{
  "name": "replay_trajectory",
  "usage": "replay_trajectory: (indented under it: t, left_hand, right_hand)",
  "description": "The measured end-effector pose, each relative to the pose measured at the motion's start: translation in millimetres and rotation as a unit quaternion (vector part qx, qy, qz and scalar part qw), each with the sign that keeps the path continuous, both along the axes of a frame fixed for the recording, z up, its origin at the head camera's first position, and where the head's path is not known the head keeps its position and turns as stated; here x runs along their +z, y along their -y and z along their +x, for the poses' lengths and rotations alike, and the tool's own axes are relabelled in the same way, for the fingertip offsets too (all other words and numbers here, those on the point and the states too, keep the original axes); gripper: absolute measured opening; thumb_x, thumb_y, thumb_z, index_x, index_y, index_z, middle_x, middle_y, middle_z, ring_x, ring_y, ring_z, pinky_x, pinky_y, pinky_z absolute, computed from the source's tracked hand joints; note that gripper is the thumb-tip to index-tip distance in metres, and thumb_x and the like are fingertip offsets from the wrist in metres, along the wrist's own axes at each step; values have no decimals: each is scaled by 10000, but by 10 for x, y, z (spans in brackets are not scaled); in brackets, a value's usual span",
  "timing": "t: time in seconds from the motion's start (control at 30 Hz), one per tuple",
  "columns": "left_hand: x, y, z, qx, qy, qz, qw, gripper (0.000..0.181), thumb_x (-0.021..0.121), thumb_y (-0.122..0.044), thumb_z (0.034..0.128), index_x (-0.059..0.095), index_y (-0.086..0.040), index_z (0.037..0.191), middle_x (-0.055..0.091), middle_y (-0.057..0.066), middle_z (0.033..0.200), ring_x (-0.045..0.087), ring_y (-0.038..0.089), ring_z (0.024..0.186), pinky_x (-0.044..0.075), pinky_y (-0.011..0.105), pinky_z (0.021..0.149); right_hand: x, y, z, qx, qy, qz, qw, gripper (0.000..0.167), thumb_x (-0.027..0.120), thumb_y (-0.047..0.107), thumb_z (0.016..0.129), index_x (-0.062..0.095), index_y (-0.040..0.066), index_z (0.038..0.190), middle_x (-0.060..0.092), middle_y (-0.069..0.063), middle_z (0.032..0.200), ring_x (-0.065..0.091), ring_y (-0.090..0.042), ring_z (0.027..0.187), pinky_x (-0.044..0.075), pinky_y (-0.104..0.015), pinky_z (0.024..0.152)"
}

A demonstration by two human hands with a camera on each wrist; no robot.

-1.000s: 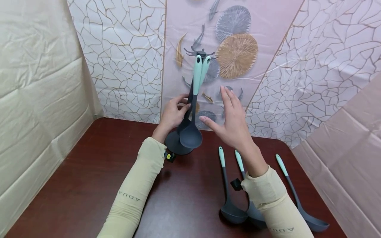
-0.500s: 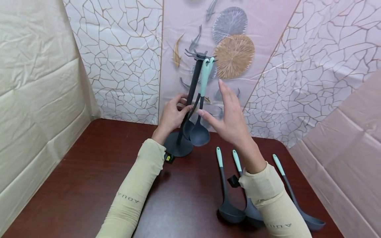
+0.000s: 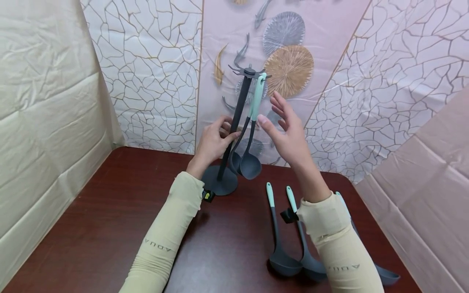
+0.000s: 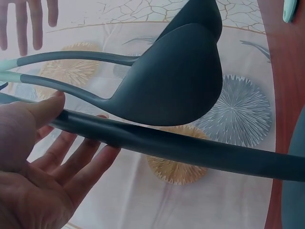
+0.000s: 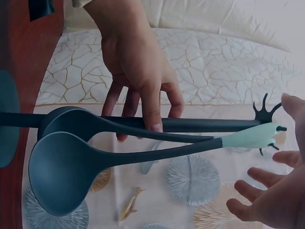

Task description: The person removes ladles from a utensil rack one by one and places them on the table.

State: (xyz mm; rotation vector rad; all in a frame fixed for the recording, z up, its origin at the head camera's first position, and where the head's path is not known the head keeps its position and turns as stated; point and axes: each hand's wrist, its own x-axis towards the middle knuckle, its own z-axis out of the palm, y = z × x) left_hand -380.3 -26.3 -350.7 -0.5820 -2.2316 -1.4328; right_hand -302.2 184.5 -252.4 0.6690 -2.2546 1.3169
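Observation:
My left hand (image 3: 212,140) grips the pole of a dark utensil stand (image 3: 242,97), thumb on one side and fingers on the other. A round base (image 3: 229,186) sits under the leaning pole. Two dark ladles with mint handles hang from the hooked top on its right: the front ladle (image 3: 251,167) partly covers the rear ladle (image 5: 71,119). My right hand (image 3: 289,136) is raised beside their handles, fingers spread and slightly bent, holding nothing. In the right wrist view, the hooks (image 5: 263,113) lie close to that hand's thumb.
On the table's right side lie a ladle (image 3: 283,262), a second ladle (image 3: 311,264) beside it, and another ladle (image 3: 388,276) mostly behind my right sleeve. Patterned cloth (image 3: 157,81) hangs behind the table (image 3: 110,228), with plain cloth (image 3: 47,81) at the left.
The stand has turned: the hanging ladles have swung from in front of the pole to its right. My right hand has risen slightly, its fingers bending more. The left hand keeps its hold.

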Motion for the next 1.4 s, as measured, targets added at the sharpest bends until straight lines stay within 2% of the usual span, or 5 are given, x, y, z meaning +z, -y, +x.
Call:
replay_trajectory:
  t: [0.43, 0.77, 0.97, 1.13, 1.4]
  left_hand:
    - [47, 74, 11, -444, 524, -272, 9973, 460, 693, -378, 1049, 627, -231, 1479, 736, 15, 1208, 715, 179, 1014, 588, 398, 832]
    - [46, 107, 7, -730, 429, -351, 9958, 517, 602, -393, 1096, 539, -210, 1576, 739, 27, 1258, 712, 197, 1091, 576, 412, 908]
    - [44, 102, 7, -662, 375, -335, 9965, 514, 591, -390, 1101, 540, -194, 1573, 743, 6, 1236, 710, 188, 1091, 573, 394, 892]
    - [37, 86, -2, -636, 386, -246, 9969, 494, 598, -397, 1096, 573, -198, 1547, 742, 23, 1221, 711, 193, 1086, 586, 385, 856]
    - [36, 78, -23, -626, 470, -220, 9967, 440, 604, -324, 1102, 593, -216, 1529, 740, 45, 1225, 717, 207, 1087, 590, 412, 858]
  right_hand:
    - [131, 79, -332, 676, 700, -1459, 9845, 445, 590, 230, 1105, 542, 131, 1537, 600, -114, 1468, 616, -294, 1316, 446, -505, 1141]
    - [207, 157, -522, 927, 1120, -2140, 9660, 267, 592, 145, 1101, 671, 86, 1350, 646, -241, 1367, 706, -287, 1087, 550, -411, 1010]
    - [204, 132, -586, 1219, 1091, -2158, 9626, 279, 595, 94, 1092, 676, 75, 1358, 653, -280, 1356, 725, -292, 1074, 582, -364, 952]
    - [175, 65, -632, 1703, 1479, -1864, 9562, 376, 564, 105, 1106, 564, 3, 1468, 634, -287, 1380, 698, -357, 1186, 574, -387, 989]
    - [59, -8, -684, 2419, 1817, -1407, 9427, 273, 552, 46, 1097, 588, 41, 1368, 661, -142, 1264, 680, -247, 1136, 561, -375, 1007]
